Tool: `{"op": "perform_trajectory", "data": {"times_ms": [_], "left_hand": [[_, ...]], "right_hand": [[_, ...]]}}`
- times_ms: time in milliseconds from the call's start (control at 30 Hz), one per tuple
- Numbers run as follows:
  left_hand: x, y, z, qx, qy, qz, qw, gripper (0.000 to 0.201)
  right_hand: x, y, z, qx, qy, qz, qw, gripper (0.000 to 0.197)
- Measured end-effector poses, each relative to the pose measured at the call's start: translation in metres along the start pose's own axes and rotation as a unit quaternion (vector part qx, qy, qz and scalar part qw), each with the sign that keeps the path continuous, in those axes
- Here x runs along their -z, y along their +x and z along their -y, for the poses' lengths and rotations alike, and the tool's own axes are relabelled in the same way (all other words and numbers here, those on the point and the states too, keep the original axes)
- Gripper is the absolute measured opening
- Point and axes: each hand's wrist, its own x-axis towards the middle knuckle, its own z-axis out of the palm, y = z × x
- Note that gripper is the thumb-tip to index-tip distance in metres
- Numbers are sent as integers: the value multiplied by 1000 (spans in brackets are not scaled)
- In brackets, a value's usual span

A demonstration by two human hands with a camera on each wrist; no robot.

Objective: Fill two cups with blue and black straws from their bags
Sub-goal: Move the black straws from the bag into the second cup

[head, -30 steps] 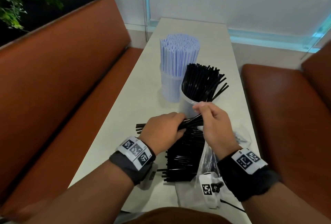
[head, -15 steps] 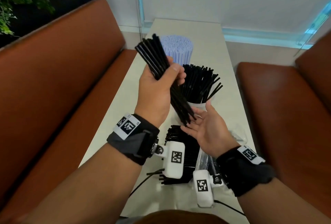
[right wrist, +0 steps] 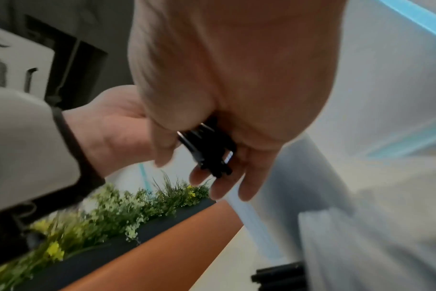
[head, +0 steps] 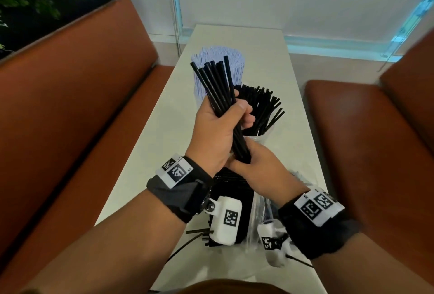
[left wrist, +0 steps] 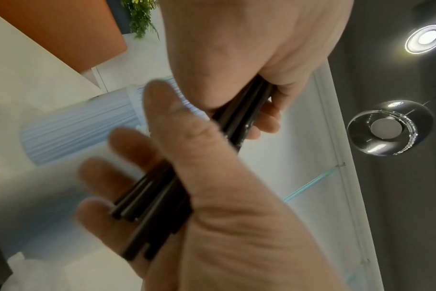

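Centre frame, above table (head: pixel 270 63): bundle of black straws (head: pixel 217 82), tilted, gripped mid-length by left hand (head: pixel 218 131); lower ends enclosed by right hand (head: pixel 256 164). Behind: cup of black straws (head: pixel 264 106), blue straws (head: pixel 206 54) touching it. Lower centre: bag (head: pixel 259 209).

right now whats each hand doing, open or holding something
Left hand: grip closed round the middle of the black straw bundle.
Right hand: curled round the bundle's lower ends.
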Motion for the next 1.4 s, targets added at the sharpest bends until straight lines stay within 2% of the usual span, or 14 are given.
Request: {"op": "perform_trajectory", "data": {"times_ms": [167,300,400,500,567,767,900,967,1033,1067,1133,1233,1333,1400], "left_hand": [[2,4,-11,8,-9,15,1000,21],[-3,12,-20,-53,57,40,996,13],[-1,41,-37,-141,55,-16,988,10],[-4,64,-38,-182,55,-60,980,9],[-9,69,-24,-175,71,-71,979,11],[6,77,20,-75,245,-43,966,7],[16,79,33,-67,413,-25,908,11],[15,79,38,-54,531,7,845,12],[16,75,44,-1,628,27,778,35],[17,72,45,22,636,31,771,47],[22,66,43,37,601,43,797,63],[35,55,41,29,545,51,836,81],[53,40,40,35,522,25,852,100],[69,29,40,35,516,9,856,97]], "right_hand": [[1,-1,-5,29,-143,-80,986,8],[7,7,-10,32,-250,-102,962,21],[25,19,-23,29,-332,-105,937,57],[31,33,-36,5,-408,-55,912,33],[28,44,-44,17,-412,-46,910,17],[26,62,-62,49,-409,-39,910,25],[25,63,-65,56,-421,-35,904,28],[25,63,-64,53,-416,-37,907,27],[25,62,-63,53,-415,-38,907,23],[25,61,-62,53,-414,-37,908,19],[26,60,-60,52,-413,-36,909,10],[26,59,-59,37,-422,-28,906,19],[27,52,-52,55,-430,-37,901,16],[27,40,-44,99,-399,-81,908,14]]}}
